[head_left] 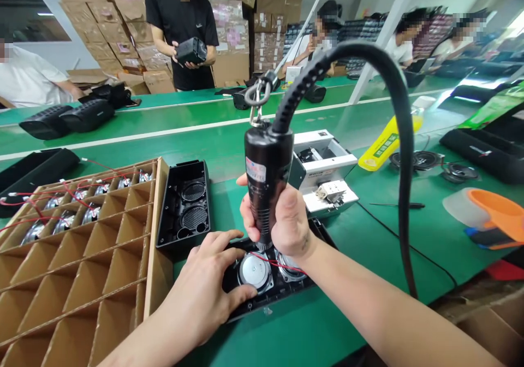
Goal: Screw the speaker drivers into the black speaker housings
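My right hand (pixel 289 219) is closed around the electric screwdriver (pixel 267 170), fingers wrapped on its barrel, with the bit pointing down at the black housing (pixel 262 301); my fist and the screwdriver hide the tip. My left hand (pixel 208 277) is spread across the housing, fingertips at the rim of the left speaker (pixel 254 271), pressing it steady. For clean work here, I'd keep the screwdriver upright, push straight along the bit, and keep the red wire (pixel 278 263) clear of it. Room is tight left of the housing, where the empty shell (pixel 164 219) and cardboard tray (pixel 158 214) sit close by. The white jig (pixel 323 170) stands just beyond it. Right of the housing, the black cable (pixel 405 192) drops to the bench, so my right forearm has to work around it.
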Motion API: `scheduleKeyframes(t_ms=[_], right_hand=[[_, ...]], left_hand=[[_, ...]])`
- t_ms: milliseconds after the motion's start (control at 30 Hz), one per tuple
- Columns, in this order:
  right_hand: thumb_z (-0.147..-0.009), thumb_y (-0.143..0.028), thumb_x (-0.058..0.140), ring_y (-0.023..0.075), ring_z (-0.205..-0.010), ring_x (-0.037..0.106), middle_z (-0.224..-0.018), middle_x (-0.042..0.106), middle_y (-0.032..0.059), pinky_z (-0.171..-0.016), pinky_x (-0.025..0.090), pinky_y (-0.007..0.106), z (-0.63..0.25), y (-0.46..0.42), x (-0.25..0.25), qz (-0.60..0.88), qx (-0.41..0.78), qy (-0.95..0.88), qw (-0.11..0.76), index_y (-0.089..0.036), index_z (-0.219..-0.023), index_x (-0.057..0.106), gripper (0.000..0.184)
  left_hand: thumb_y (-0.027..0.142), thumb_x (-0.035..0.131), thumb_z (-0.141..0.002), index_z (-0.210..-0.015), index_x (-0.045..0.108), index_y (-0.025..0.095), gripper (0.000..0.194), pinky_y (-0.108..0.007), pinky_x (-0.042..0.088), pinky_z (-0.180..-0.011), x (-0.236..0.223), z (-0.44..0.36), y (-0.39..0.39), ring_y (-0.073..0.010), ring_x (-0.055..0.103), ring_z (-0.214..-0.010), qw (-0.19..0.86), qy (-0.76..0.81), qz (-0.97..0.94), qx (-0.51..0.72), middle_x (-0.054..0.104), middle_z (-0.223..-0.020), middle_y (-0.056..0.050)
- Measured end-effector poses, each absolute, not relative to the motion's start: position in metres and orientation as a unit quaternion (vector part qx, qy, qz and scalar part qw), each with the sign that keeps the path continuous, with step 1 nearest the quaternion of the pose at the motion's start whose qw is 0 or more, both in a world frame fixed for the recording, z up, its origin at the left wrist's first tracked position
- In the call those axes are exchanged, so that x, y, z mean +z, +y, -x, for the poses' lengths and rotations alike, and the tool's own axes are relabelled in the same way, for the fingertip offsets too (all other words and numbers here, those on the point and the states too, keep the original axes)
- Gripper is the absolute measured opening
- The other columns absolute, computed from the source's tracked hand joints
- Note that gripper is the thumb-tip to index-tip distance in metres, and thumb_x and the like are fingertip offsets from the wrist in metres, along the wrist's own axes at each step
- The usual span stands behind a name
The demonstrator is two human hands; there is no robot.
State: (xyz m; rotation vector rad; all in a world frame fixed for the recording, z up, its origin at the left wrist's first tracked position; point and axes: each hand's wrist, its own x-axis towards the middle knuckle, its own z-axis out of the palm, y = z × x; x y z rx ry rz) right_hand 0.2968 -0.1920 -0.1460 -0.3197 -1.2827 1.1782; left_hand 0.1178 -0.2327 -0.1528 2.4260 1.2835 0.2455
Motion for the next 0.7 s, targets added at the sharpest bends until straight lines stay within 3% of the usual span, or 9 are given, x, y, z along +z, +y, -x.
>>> scheduleKeyframes(t_ms=[133,300,467,600,700], right_hand=[[-0.103,-0.069,0.046,0.0090,-0.048,0.049,-0.071,0.055,-0.0002,-0.045,0.041,0.022,-0.295,-0.191,-0.151,0.129,0.519,-0.569,0.625,-0.019,-0.100,0.056,0.051],[-0.101,-0.073,0.048,0.0102,-0.048,0.049,-0.070,0.056,0.0010,-0.043,0.040,0.022,-0.295,-0.192,-0.157,0.131,0.533,-0.575,0.607,-0.018,-0.103,0.058,0.055],[-0.099,-0.071,0.054,0.0115,-0.049,0.049,-0.067,0.055,0.0009,-0.044,0.040,0.023,-0.295,-0.193,-0.159,0.124,0.542,-0.586,0.590,-0.018,-0.103,0.059,0.054],[-0.103,-0.069,0.046,0.0114,-0.049,0.050,-0.070,0.057,0.0008,-0.045,0.040,0.023,-0.297,-0.193,-0.151,0.117,0.538,-0.560,0.619,-0.020,-0.122,0.060,0.055],[-0.104,-0.072,0.036,0.0106,-0.045,0.049,-0.073,0.058,-0.0012,-0.042,0.042,0.022,-0.312,-0.198,-0.128,0.120,0.514,-0.519,0.673,-0.026,-0.132,0.057,0.058]], left_hand=[[0.033,0.088,-0.079,-0.109,0.075,0.025,0.033,-0.059,0.057,-0.095,-0.153,-0.118,-0.234,-0.0386,0.059,-0.127,0.135,0.454,-0.876,0.090,0.065,-0.141,-0.012],[0.034,0.088,-0.076,-0.114,0.069,0.023,0.044,-0.060,0.055,-0.096,-0.158,-0.116,-0.235,-0.0410,0.055,-0.133,0.046,0.413,-0.898,0.146,0.064,-0.143,-0.013],[0.028,0.082,-0.080,-0.119,0.061,0.021,0.045,-0.058,0.053,-0.097,-0.161,-0.114,-0.236,-0.0392,0.060,-0.124,0.014,0.358,-0.915,0.188,0.071,-0.125,-0.013],[0.026,0.078,-0.084,-0.118,0.061,0.025,0.038,-0.054,0.052,-0.101,-0.158,-0.112,-0.240,-0.0365,0.058,-0.130,0.043,0.350,-0.919,0.174,0.067,-0.135,-0.010],[0.035,0.072,-0.093,-0.115,0.064,0.029,0.024,-0.050,0.053,-0.103,-0.153,-0.111,-0.242,-0.0337,0.055,-0.134,0.082,0.338,-0.923,0.167,0.061,-0.147,-0.008]])
